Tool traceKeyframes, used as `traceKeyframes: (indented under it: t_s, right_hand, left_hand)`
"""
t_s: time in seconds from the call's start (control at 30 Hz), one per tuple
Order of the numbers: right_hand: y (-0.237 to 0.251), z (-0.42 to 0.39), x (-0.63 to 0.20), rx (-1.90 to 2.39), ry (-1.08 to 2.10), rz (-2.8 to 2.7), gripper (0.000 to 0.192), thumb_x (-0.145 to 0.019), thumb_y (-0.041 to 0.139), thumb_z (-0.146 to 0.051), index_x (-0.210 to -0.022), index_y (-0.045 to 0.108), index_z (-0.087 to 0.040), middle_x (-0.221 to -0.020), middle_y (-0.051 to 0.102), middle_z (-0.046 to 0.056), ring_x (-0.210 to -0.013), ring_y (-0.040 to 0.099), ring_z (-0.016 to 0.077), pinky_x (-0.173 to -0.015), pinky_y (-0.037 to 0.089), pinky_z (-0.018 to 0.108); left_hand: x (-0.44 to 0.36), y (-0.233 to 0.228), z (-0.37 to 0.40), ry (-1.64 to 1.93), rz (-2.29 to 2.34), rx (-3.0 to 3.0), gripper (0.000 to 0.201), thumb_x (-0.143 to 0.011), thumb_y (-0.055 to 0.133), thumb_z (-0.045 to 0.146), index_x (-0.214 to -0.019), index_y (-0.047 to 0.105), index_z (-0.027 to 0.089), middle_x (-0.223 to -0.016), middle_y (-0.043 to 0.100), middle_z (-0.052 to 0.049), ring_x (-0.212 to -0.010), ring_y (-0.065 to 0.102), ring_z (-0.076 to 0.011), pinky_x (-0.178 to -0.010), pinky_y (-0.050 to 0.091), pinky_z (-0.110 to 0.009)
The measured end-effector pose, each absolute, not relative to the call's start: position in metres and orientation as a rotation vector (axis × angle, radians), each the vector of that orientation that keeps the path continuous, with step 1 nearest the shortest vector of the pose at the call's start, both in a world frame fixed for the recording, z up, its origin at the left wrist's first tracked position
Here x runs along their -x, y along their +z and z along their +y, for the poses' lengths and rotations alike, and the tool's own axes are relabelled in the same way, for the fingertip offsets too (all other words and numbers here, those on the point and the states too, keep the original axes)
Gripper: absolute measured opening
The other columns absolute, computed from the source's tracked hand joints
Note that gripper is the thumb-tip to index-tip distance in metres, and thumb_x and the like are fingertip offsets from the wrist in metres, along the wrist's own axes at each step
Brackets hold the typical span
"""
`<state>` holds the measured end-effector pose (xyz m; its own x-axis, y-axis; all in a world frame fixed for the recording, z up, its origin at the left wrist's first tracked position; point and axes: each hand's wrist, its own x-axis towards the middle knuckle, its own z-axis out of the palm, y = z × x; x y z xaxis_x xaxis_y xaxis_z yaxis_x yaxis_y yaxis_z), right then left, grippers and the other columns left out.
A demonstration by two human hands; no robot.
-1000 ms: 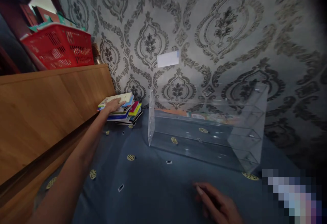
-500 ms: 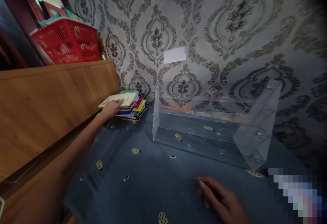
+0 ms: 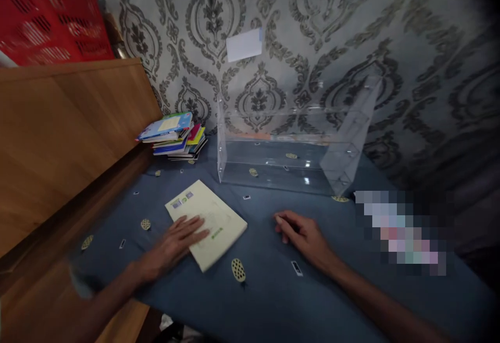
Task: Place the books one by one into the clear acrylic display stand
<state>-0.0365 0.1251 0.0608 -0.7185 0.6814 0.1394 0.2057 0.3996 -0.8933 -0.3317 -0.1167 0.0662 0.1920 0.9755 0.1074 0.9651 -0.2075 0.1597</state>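
A blue patterned cloth [image 3: 250, 291] covers the surface, and everything below is placed against it. Along the cloth's left edge runs a wooden board [image 3: 66, 129], with a red basket [image 3: 50, 20] above it. Damask wallpaper [image 3: 320, 30] rises behind the cloth's far edge, with a small white label [image 3: 244, 45] stuck on it. At the far middle of the cloth stands a clear acrylic case [image 3: 289, 145], its open side toward the viewer. In the far left corner of the cloth, just beside the case, lies a stack of books [image 3: 174, 137], the top one blue and yellow. Near the cloth's left middle lies a pale cream book [image 3: 206, 223], flat and turned at an angle. The left hand [image 3: 175, 241] rests palm down on the near corner of this book, fingers spread flat, not gripping. The right hand [image 3: 304, 236] lies on the cloth apart from the book, fingers loosely curled, holding nothing that shows.
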Motion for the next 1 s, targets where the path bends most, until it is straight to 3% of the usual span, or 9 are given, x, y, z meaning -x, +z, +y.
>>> traceKeyframes:
  t_s: [0.23, 0.3, 0.47, 0.6, 0.77, 0.87, 1.0]
  right_hand:
    - [0.058, 0.123, 0.035, 0.68, 1.053, -2.212, 0.032, -0.095, 0.046, -0.041, -0.091, 0.068, -0.018, -0.08, 0.07, 0.006, -0.071, 0.066, 0.0191, -0.062, 0.051, 0.029]
    - [0.057, 0.125, 0.035, 0.64, 0.933, -2.196, 0.03, -0.096, 0.046, -0.038, -0.093, 0.068, -0.018, -0.087, 0.071, 0.008, -0.076, 0.066, 0.0202, -0.062, 0.05, 0.03]
    - [0.047, 0.133, 0.03, 0.571, 0.707, -2.192, 0.021, -0.097, 0.047, -0.028, -0.101, 0.066, -0.02, -0.099, 0.072, 0.009, -0.091, 0.068, 0.0227, -0.079, 0.055, 0.037]
    - [0.046, 0.129, 0.03, 0.444, 0.507, -2.362, 0.025, -0.097, 0.045, -0.023, -0.111, 0.066, -0.02, -0.115, 0.071, 0.013, -0.11, 0.065, 0.0272, -0.094, 0.052, 0.047]
    - [0.055, 0.117, 0.046, 0.23, 0.372, -2.676, 0.04, -0.101, 0.04, -0.025, -0.138, 0.054, -0.019, -0.141, 0.061, 0.014, -0.134, 0.053, 0.026, -0.116, 0.037, 0.054]
    - [0.055, 0.121, 0.049, 0.311, 0.344, -2.773, 0.048, -0.102, 0.041, -0.03, -0.147, 0.045, -0.014, -0.151, 0.051, 0.016, -0.142, 0.045, 0.0267, -0.119, 0.033, 0.054]
    - [0.048, 0.139, 0.031, 0.522, 0.319, -2.768, 0.05, -0.102, 0.039, -0.035, -0.147, 0.047, -0.014, -0.152, 0.049, 0.018, -0.144, 0.042, 0.03, -0.118, 0.032, 0.06]
  left_hand:
    - [0.264, 0.08, -0.089, 0.326, 1.394, -2.447, 0.05, -0.105, 0.044, 0.023, -0.152, 0.041, 0.038, -0.155, 0.047, -0.002, -0.148, 0.036, -0.0214, -0.125, 0.024, -0.047]
    - [0.251, 0.086, -0.07, 0.238, 1.24, -2.485, 0.046, -0.106, 0.042, 0.025, -0.149, 0.045, 0.039, -0.155, 0.047, 0.001, -0.151, 0.029, -0.0201, -0.127, 0.018, -0.045]
    - [0.244, 0.099, -0.036, 0.056, 1.115, -2.599, 0.046, -0.103, 0.043, 0.018, -0.144, 0.053, 0.038, -0.163, 0.031, 0.003, -0.156, 0.009, -0.0251, -0.127, 0.008, -0.054]
    - [0.255, 0.103, -0.03, 0.045, 1.236, -2.557, 0.06, -0.093, 0.047, 0.006, -0.145, 0.05, 0.036, -0.163, 0.032, 0.001, -0.154, 0.02, -0.0267, -0.124, 0.02, -0.059]
    - [0.254, 0.085, -0.012, 0.279, 1.614, -2.57, 0.042, -0.101, 0.042, 0.018, -0.141, 0.054, 0.024, -0.154, 0.048, -0.007, -0.147, 0.039, -0.0264, -0.121, 0.032, -0.054]
    - [0.247, 0.069, 0.005, 0.434, 1.807, -2.58, 0.037, -0.102, 0.042, 0.022, -0.136, 0.056, 0.019, -0.145, 0.058, -0.01, -0.14, 0.047, -0.0285, -0.118, 0.037, -0.054]
    - [0.242, 0.054, 0.012, 0.51, 1.903, -2.564, 0.035, -0.103, 0.038, 0.022, -0.132, 0.058, 0.018, -0.143, 0.06, -0.01, -0.14, 0.047, -0.0291, -0.114, 0.04, -0.055]
